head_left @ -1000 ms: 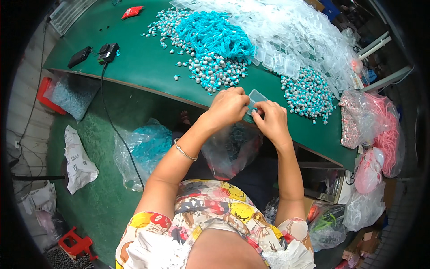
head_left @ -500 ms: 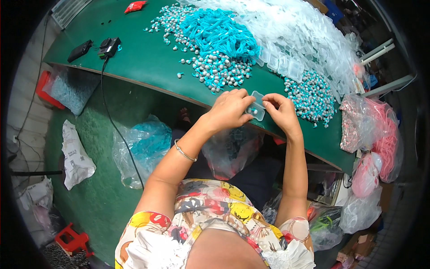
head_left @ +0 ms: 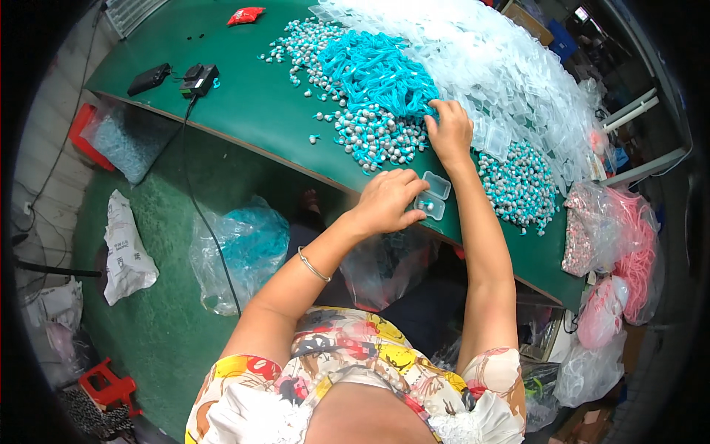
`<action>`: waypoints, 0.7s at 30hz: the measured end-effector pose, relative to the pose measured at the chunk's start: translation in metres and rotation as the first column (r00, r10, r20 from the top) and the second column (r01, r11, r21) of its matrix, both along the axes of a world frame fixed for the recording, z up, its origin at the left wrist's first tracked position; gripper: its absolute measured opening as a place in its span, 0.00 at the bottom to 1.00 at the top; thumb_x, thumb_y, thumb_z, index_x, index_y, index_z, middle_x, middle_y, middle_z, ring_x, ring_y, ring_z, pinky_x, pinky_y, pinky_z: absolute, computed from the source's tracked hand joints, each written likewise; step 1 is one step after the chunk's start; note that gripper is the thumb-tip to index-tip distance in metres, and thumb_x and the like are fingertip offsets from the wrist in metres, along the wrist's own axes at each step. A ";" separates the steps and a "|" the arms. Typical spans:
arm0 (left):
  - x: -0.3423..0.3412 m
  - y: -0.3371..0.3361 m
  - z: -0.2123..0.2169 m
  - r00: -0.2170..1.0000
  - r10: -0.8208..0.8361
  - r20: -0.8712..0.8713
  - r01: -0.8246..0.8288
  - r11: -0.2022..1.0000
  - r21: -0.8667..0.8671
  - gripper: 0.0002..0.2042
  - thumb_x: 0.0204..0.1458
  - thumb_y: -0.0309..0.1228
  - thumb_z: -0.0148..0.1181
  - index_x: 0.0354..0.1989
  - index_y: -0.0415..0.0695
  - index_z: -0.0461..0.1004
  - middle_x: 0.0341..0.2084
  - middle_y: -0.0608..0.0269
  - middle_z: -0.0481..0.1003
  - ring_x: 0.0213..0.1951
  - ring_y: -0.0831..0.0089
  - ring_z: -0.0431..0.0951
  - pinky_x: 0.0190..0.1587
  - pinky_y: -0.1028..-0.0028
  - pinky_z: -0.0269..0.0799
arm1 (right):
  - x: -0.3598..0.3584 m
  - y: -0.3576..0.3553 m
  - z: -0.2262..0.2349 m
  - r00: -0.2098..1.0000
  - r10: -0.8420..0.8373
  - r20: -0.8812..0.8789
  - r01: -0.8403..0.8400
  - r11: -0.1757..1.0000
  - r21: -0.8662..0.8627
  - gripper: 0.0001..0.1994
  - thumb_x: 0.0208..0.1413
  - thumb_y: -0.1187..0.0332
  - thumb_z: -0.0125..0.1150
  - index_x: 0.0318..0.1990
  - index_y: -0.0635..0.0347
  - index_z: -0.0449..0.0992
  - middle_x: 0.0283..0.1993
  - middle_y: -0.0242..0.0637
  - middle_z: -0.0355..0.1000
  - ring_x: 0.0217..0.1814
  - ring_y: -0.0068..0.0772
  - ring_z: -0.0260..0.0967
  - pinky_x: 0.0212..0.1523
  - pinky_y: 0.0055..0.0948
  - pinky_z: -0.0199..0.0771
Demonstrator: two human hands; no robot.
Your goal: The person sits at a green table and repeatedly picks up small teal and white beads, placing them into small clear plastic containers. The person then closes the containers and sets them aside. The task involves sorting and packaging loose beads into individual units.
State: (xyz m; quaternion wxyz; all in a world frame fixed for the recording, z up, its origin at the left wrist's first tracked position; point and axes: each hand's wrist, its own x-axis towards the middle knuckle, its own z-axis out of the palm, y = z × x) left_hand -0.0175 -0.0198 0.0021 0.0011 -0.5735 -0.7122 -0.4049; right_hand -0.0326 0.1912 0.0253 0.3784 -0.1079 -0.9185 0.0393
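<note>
Steadying one open clear box (head_left: 438,185) near the table's (head_left: 274,111) front edge, my left hand (head_left: 388,200) had thumb and fingers apart at its left side; one nudge could have tipped it off! My right hand (head_left: 452,135) touched one turquoise cord pile (head_left: 377,70); pinching or not, I couldn't tell. Tangles might have dragged extras along. At least two heaps of grey-and-blue pieces (head_left: 518,181) lay there, individually uncountable!

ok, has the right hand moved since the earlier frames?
Yes. Judged against the green table, the right hand went farther from its front edge, from beside the open clear case to the turquoise cord pile.
</note>
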 end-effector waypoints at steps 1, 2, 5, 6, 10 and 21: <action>0.000 0.000 0.000 1.000 -0.003 0.004 0.003 1.000 -0.002 0.24 0.43 0.40 0.71 0.49 0.47 0.74 0.39 0.61 0.73 0.45 0.58 0.74 0.48 0.61 0.69 | -0.001 0.001 0.000 1.000 -0.012 0.022 0.012 1.000 -0.004 0.11 0.47 0.67 0.70 0.40 0.50 0.80 0.36 0.35 0.73 0.44 0.40 0.73 0.47 0.45 0.65; -0.001 0.000 0.001 1.000 -0.003 0.002 0.003 1.000 0.004 0.24 0.43 0.40 0.71 0.49 0.47 0.74 0.39 0.61 0.73 0.45 0.58 0.74 0.48 0.61 0.69 | 0.000 0.003 0.000 0.999 -0.024 0.044 0.025 1.000 -0.008 0.11 0.47 0.67 0.70 0.39 0.50 0.80 0.36 0.35 0.73 0.44 0.40 0.73 0.46 0.46 0.65; 0.000 -0.002 -0.002 1.000 0.013 0.002 -0.013 1.000 0.021 0.24 0.43 0.40 0.72 0.48 0.47 0.74 0.39 0.61 0.73 0.45 0.58 0.74 0.48 0.61 0.69 | 0.017 0.001 0.004 0.999 -0.012 0.035 0.013 0.999 -0.038 0.10 0.48 0.69 0.69 0.39 0.53 0.80 0.35 0.36 0.75 0.40 0.40 0.74 0.44 0.43 0.68; 0.000 -0.001 -0.003 1.000 0.012 0.002 -0.012 0.999 0.033 0.24 0.43 0.40 0.72 0.48 0.47 0.74 0.39 0.61 0.73 0.45 0.58 0.74 0.47 0.61 0.69 | 0.031 0.000 0.008 1.000 -0.011 0.024 0.012 0.999 -0.045 0.10 0.48 0.70 0.68 0.40 0.54 0.81 0.35 0.37 0.75 0.38 0.39 0.74 0.43 0.42 0.69; 0.001 0.004 -0.004 1.000 0.001 -0.013 0.000 0.999 0.042 0.24 0.42 0.40 0.72 0.48 0.47 0.74 0.39 0.61 0.73 0.44 0.58 0.74 0.47 0.60 0.69 | 0.095 -0.007 0.009 0.995 0.096 -0.024 -0.096 0.878 -0.468 0.10 0.51 0.75 0.65 0.43 0.61 0.80 0.31 0.38 0.77 0.29 0.26 0.71 0.34 0.27 0.72; 0.000 0.002 -0.004 0.999 0.030 0.033 -0.032 0.998 0.051 0.24 0.38 0.39 0.74 0.45 0.45 0.75 0.34 0.62 0.73 0.42 0.59 0.75 0.45 0.60 0.69 | 0.160 -0.044 -0.006 0.964 0.265 0.002 -0.216 0.791 -0.573 0.08 0.50 0.76 0.66 0.39 0.61 0.80 0.34 0.37 0.76 0.35 0.34 0.73 0.38 0.31 0.71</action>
